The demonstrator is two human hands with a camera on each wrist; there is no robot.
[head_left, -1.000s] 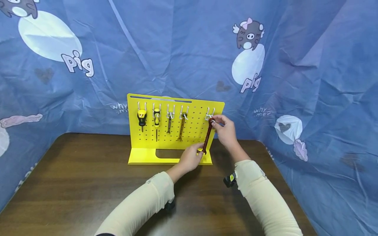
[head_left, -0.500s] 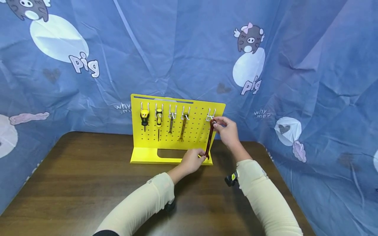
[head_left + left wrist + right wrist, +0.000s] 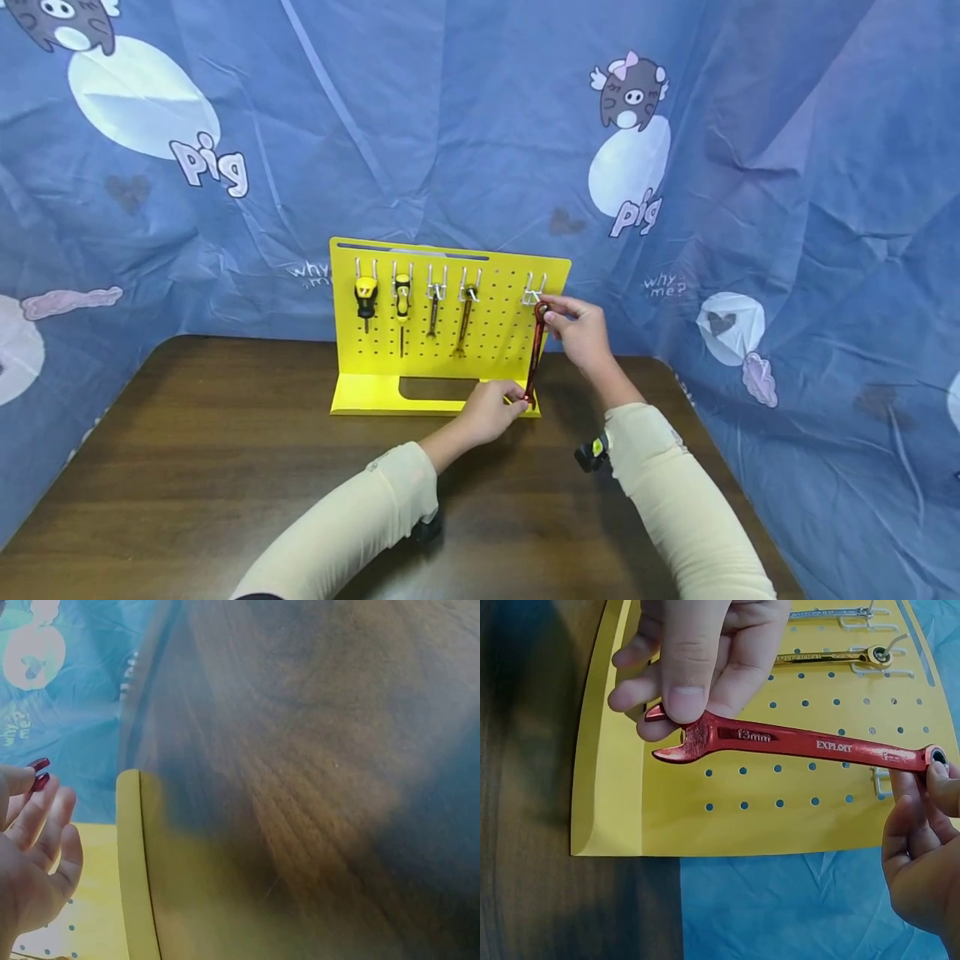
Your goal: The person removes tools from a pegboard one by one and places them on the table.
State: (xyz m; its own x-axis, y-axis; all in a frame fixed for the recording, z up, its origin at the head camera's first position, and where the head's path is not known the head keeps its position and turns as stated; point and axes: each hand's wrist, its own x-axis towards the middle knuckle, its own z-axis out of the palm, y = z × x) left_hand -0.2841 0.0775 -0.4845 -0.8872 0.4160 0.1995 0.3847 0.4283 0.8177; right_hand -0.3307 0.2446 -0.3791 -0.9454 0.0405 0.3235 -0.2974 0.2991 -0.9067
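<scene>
A red combination wrench (image 3: 536,354) marked 13mm is held between both hands in front of the yellow pegboard (image 3: 491,367). My left hand (image 3: 487,411) pinches its open-jaw lower end. At the ring end, my right hand (image 3: 585,333) grips with thumb and fingers, just below a white wire hook (image 3: 532,292). The right wrist view shows the whole wrench (image 3: 802,746), with the ring apart from the hook (image 3: 882,784). In the left wrist view only the wrench's red tip (image 3: 40,781) shows beyond my left hand (image 3: 37,862).
Two yellow-black screwdrivers (image 3: 365,300), a small silver wrench (image 3: 434,312) and a gold-toned wrench (image 3: 465,321) hang on hooks left of the hands. The board stands at the back of a brown wooden table (image 3: 225,467). Blue printed cloth (image 3: 510,150) encloses the table behind and at the sides.
The wrench's lower end has moved slightly down and right with my left hand, so it hangs steeper. My right hand has shifted slightly right and down. The head view has shifted a little.
</scene>
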